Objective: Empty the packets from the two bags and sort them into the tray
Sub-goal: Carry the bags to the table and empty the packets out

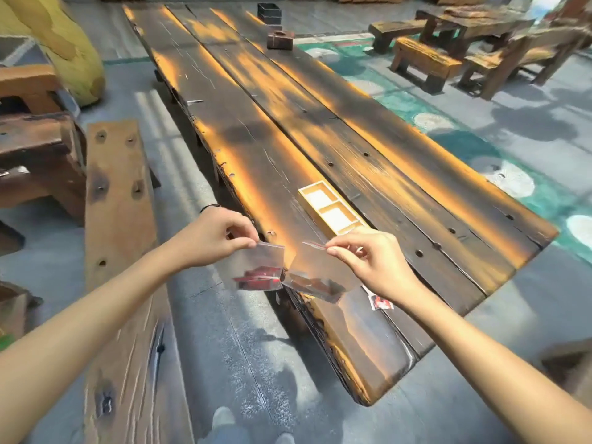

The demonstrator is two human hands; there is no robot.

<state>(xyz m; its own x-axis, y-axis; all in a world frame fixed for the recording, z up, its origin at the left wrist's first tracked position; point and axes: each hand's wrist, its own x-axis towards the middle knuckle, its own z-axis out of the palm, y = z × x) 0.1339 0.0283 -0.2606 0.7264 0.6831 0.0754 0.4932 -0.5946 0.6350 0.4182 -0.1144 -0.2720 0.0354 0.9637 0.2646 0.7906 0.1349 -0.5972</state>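
Two clear plastic bags hung side by side above the near end of a long, dark plank table, each pinched at its top edge by one of a person's bare hands. The left hand gripped the left bag between thumb and curled fingers at its upper corner; red packets showed through the film at the bottom of it. The right hand held the right bag the same way, thumb and forefinger closed on the sealed strip with the other fingers curled beneath; its contents were blurred, though something dark lay low inside. The lower corners of the bags appeared to touch.

Just beyond the right hand, a shallow wooden tray with divided compartments sat on the table, its visible sections showing pale floors. One loose red-and-white packet lay flat on the table just beside the right wrist, near the table's edge. A thin dark band circled the left wrist.

A wooden bench ran along the table's left side, and a small dark block stood at the far end. More benches and a table stood well apart on the painted floor.
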